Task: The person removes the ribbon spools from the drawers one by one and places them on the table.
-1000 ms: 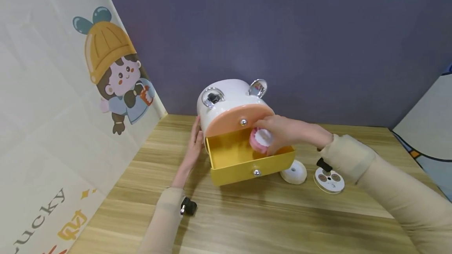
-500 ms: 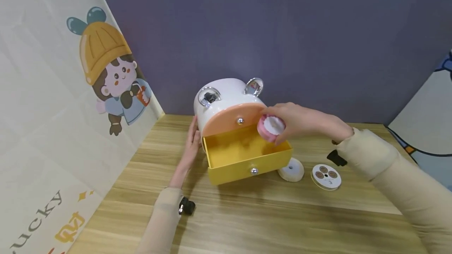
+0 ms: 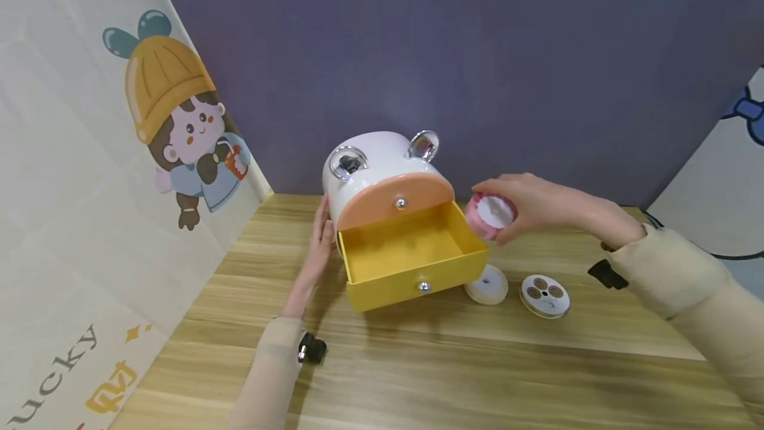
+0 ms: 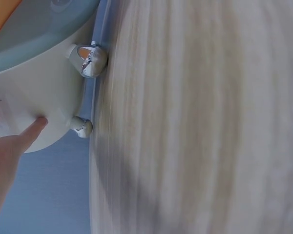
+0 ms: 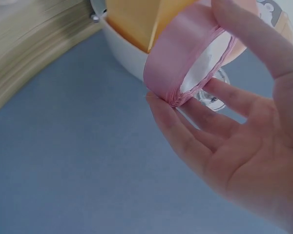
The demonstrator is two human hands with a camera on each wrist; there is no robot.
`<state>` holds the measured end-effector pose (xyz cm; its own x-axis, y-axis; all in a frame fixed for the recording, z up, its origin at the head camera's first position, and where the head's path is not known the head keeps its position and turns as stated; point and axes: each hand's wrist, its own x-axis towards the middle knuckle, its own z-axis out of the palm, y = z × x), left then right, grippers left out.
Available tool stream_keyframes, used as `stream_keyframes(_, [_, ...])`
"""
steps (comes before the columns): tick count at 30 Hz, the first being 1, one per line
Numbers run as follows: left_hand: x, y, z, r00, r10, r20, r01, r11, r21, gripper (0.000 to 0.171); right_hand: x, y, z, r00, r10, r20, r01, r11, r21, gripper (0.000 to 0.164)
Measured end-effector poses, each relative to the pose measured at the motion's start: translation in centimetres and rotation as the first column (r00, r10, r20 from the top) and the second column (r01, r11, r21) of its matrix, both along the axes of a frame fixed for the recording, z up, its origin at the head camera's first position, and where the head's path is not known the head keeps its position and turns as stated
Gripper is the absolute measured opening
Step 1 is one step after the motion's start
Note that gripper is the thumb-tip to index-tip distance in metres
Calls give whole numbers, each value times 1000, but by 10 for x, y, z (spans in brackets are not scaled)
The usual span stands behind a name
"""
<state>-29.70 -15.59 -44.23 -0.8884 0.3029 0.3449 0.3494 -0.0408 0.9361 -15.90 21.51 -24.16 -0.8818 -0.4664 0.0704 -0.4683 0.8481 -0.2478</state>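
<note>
Ribbon (image 3: 491,212), a pink roll with a white middle, is in my right hand (image 3: 531,201), raised off the table (image 3: 406,370) just beside the right side of the yellow drawer (image 3: 394,289). I grasp it by the edge, thumb on one side and fingertips on the other, so its round face tilts toward me. My left hand (image 3: 318,247) grasps nothing; its fingers lie fairly straight against the left side of the chest (image 3: 379,158).

The drawer juts out from the chest's lower half, its silver knob (image 3: 424,287) facing me. Above it the peach drawer (image 3: 382,202) is closed. Two shiny ears (image 3: 349,163) stand on the white top, and from my left wrist I see silver feet (image 4: 83,127) underneath.

On the table, a pale spool (image 3: 488,287) sits partly hidden by the drawer's right front corner, and a white reel (image 3: 545,295) with brown circles lies flat farther right. Behind the chest rises a blue-grey wall (image 3: 465,52); to my left, a white sheet (image 3: 54,151) shows a cartoon child (image 3: 179,118) in a yellow hat.
</note>
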Motion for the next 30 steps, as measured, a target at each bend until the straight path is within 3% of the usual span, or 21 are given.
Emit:
stream_keyframes(9, [0,1,2,1000,-19,10,19,1000,14,55,9,20,-12,999,-45,10,45,999,15,83])
stream_keyframes(20, [0,0,2,1000,-7,10,7,1000,-1,55,32,41,-34,999,-52,5,52,999,-6,81])
stream_keyframes(23, [2,0,5,999,-14,36,14,1000,4,54,37,46,-44,999,-50,8,50,999,-3,83])
stream_keyframes(30, [21,3,25,998,-24,55,24,1000,-9,57,51,49,-71,997,-52,61,51,999,17,85])
